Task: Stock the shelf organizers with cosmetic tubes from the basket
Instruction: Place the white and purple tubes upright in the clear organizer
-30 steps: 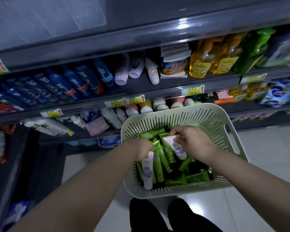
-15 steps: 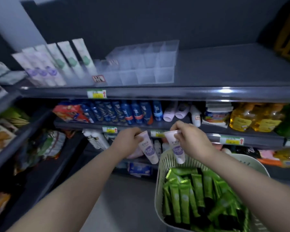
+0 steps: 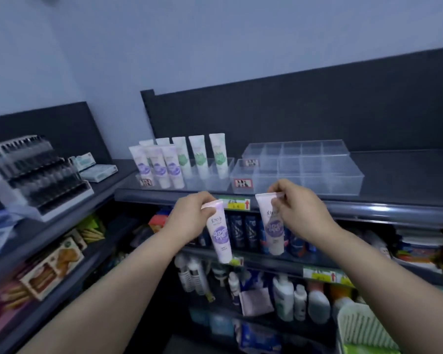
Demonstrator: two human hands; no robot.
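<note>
A: What's closest?

B: The pale green basket [image 3: 363,325]. Only its slotted corner shows, at the bottom right, below the right forearm.

A: And the hands?

B: Both are raised in front of the shelves. The left hand [image 3: 189,221] pinches the left tube [image 3: 219,231] by its crimped end, fingers curled round it. The tube is white with a purple patch and hangs cap down, tilted a little. The right hand [image 3: 302,213] pinches the right tube [image 3: 273,226] the same way, between thumb and fingertips, nearly upright. The tubes are apart, with a yellow price label [image 3: 237,203] showing between them.

A: Where are they against the shelf?

B: In the air, their upper ends about level with the front edge of the top shelf [image 3: 394,203]. Dark blue bottles [image 3: 243,231] stand on the shelf below, behind them.

A: Farther back?

B: Two clear organizers sit side by side on the top shelf. The left organizer [image 3: 215,180] holds standing tubes [image 3: 164,164], purple ones at the left front and green ones to their right. The right organizer [image 3: 304,172] is a grid of clear compartments, just beyond the right hand.
</note>
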